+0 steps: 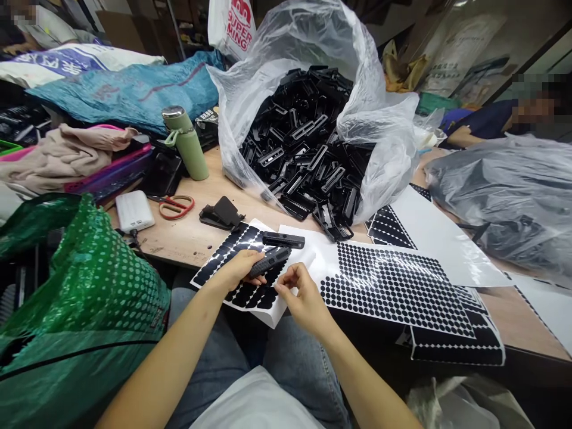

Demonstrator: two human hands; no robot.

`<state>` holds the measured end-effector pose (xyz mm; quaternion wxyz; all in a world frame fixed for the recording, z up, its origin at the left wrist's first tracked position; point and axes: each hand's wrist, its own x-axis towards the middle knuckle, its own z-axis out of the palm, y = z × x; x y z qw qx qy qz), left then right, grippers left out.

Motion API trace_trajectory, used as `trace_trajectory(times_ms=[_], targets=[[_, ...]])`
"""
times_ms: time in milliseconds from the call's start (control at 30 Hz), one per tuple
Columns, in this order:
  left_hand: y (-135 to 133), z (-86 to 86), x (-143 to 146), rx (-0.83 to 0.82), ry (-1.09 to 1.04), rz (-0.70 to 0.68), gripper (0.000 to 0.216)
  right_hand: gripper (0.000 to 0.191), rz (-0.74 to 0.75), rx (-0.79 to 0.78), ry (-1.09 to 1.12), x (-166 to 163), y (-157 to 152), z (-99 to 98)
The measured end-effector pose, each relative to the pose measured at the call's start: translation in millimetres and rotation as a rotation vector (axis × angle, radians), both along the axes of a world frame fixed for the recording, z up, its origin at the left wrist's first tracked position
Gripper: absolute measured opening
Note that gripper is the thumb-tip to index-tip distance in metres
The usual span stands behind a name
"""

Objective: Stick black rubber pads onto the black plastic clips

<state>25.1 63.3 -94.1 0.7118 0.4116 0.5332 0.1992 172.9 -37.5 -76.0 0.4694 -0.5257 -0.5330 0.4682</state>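
1. The left hand (243,269) gripped a black plastic piece (272,260) over a sticker sheet (220,256)!
2. Close by, the right hand (302,293) curled its fingers; whether they pinched anything, I couldn't tell.
3. Across the wooden table (176,238), a clear bag (391,173) gaped, crammed with black parts (308,149).
4. Far right, a person's arm (460,136) showed beyond grey plastic (496,190).

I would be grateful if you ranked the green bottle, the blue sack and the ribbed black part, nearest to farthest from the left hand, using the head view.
1. Ribbed black part: held in the left hand.
2. Green bottle: on the table, ahead and left.
3. Blue sack: behind the bottle, farther left.
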Motion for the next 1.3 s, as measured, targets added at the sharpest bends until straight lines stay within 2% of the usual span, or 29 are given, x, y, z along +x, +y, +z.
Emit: trace_trajectory(times_ms=[167, 333, 467, 567, 667, 1000, 1300], targets=[[-5, -10.0, 2, 0.073, 0.013, 0.037, 0.026, 0.025, -0.069, 0.002, 0.233, 3, -1, 0.5], [-11, 2.6, -4, -0.012, -0.195, -0.138, 0.031, 0.033, -0.205, -0.036, 0.321, 24, 12, 7.1], [-13, 15.4, -7, -0.026, -0.245, -0.270, 0.034, 0.038, -0.266, -0.088, 0.302, 38, 15, 14.4], [-15, 21.9, -7, -0.027, -0.221, -0.312, 0.033, 0.038, -0.238, -0.121, 0.278, 40, 12, 19.2], [-17, 25.3, -6, -0.009, -0.201, -0.331, 0.034, 0.036, -0.196, -0.151, 0.264, 38, 8, 20.6], [-22, 27.5, -3, 0.016, -0.190, -0.354, 0.032, 0.035, -0.260, -0.152, 0.256, 35, 2, 17.9], [-25, 27.7, -3, 0.034, -0.198, -0.352, 0.033, 0.032, -0.301, -0.091, 0.181, 30, -3, 13.2]])
